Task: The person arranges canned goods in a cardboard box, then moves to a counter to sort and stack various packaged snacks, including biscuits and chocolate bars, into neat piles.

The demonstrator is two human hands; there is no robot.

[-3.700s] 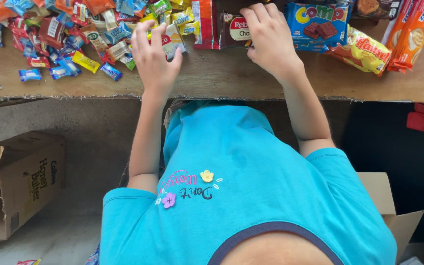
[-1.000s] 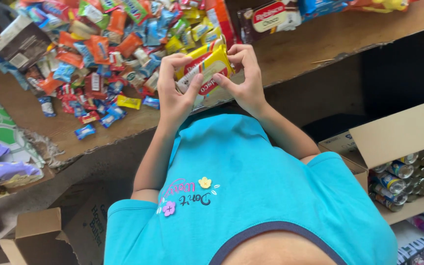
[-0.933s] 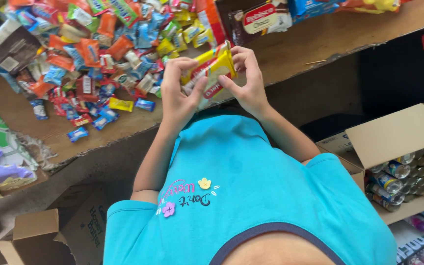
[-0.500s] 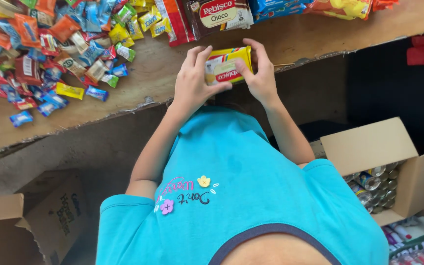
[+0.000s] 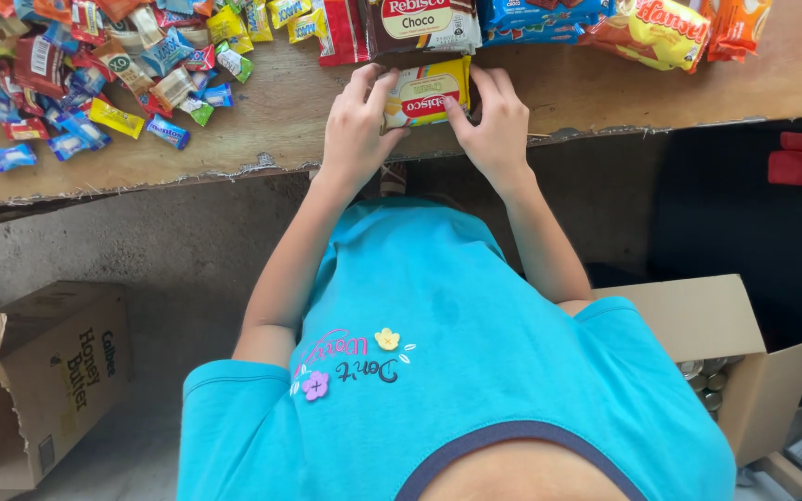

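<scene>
Yellow packet (image 5: 426,91) near shelf edge (image 5: 605,125)

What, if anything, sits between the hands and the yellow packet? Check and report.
Nothing visible does. The left hand and the right hand both grip the yellow biscuit packet directly, one at each end, over the wooden counter. The brown biscuit packet lies just beyond it, not between.

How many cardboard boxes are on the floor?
2. One open cardboard box at lower left below the wooden counter; one open cardboard box at lower right, holding cans. The person's blue shirt may hide others.
</scene>
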